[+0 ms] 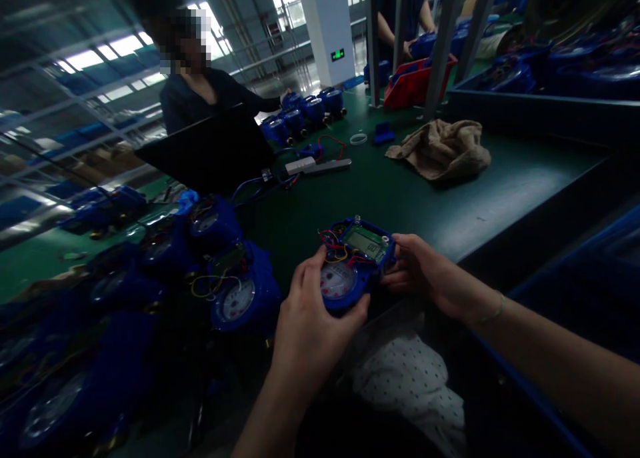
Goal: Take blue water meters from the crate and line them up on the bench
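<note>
Left hand (pixel 320 311) curved round blue meter (pixel 343 285), right hand (pixel 430 271) alongside; both grips part-closed, holding it.

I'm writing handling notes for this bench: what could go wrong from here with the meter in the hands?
Loose wires on the blue meter might be snagged or pinched, as the left hand has fingers close to them.
The display board appears uncovered, so the right hand beside it might knock it.
The neighboring meter, close by the left hand, could be bumped.
</note>
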The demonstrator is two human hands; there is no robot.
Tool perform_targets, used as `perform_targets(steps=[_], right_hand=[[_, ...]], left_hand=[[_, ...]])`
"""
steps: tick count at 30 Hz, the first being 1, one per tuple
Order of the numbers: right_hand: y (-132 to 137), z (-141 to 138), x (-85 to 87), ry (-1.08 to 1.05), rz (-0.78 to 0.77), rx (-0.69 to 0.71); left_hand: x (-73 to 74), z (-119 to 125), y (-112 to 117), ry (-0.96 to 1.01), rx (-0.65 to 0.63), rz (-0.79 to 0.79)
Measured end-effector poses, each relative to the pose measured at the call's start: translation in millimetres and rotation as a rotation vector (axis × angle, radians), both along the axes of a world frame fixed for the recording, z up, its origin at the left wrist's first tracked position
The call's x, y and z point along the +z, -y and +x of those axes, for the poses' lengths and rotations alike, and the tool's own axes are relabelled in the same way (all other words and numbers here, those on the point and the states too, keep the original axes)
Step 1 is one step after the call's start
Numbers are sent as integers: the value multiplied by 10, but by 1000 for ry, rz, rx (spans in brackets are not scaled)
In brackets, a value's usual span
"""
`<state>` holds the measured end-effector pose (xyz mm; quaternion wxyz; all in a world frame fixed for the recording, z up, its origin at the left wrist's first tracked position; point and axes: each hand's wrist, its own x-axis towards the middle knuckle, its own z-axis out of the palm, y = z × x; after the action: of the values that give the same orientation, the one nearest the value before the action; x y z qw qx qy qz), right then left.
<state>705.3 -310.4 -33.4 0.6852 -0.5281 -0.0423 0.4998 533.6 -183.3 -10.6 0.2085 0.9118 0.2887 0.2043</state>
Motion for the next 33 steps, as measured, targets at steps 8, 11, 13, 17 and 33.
perform_targets(steps=[8,11,13,17,33], right_hand=[[128,104,-43,32,36,22],[111,130,-52,54,45,56],[96,137,-65,41,38,70],[80,110,-62,36,29,24],[293,-449,-64,-14,102,-98]], left_hand=[[465,192,-124,-239,-91,-14],[476,185,-162,-260,-94,-32],[410,173,-194,-241,-97,-56],[221,125,-222,-173,-84,-80],[147,26,-120,-239,-126,119]])
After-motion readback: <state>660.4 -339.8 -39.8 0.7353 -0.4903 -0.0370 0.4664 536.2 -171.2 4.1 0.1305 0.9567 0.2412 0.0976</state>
